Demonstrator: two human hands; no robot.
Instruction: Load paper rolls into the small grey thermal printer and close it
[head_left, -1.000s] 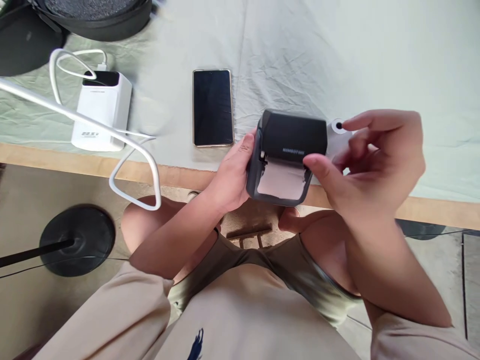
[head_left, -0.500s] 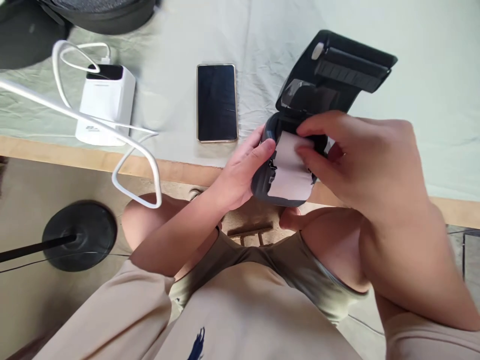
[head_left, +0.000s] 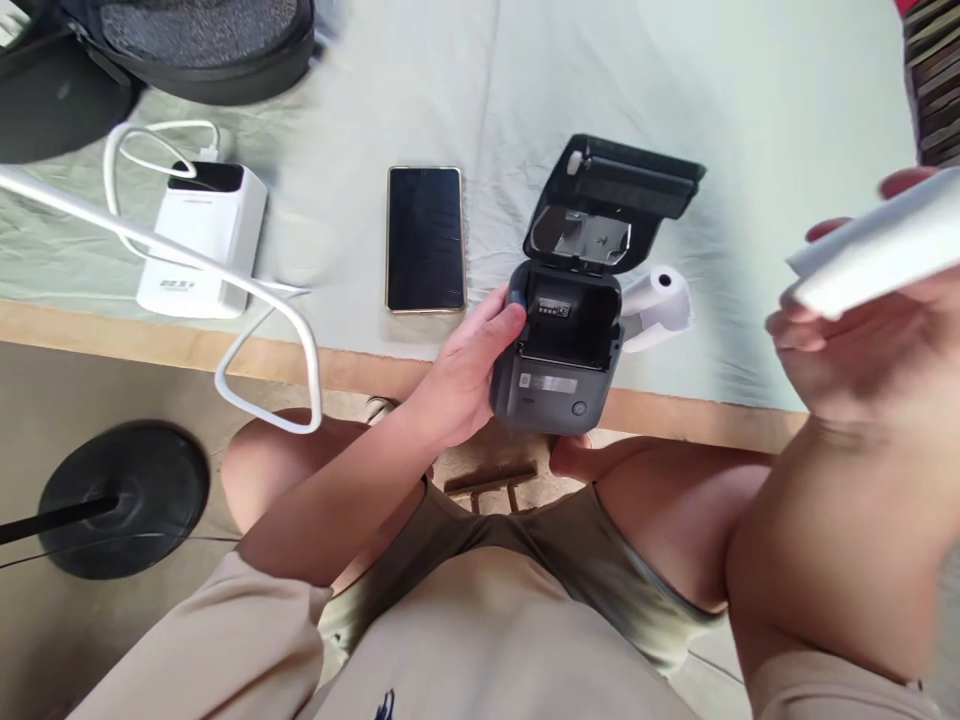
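The table (head_left: 360, 120) spreads ahead; in view, the printer (head_left: 555, 395) crosses its near edge, clasped by the left hand (head_left: 472, 370), lid (head_left: 615, 190) tipped back, bay (head_left: 574, 325) facing up. Well right of the bay, the right hand (head_left: 877, 350) grasps white paper (head_left: 892, 240), its long axis slanting up and outward, running out of frame. Between printer and right hand, close to the near edge, lies a roll (head_left: 671, 305), partly hidden by the printer.

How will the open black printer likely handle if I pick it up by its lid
The lid looks hinged to the printer, so it would probably swing. Both look like hard plastic, so they should feel stiff. The paper compartment shows no roll inside, so the whole may be light for its size.
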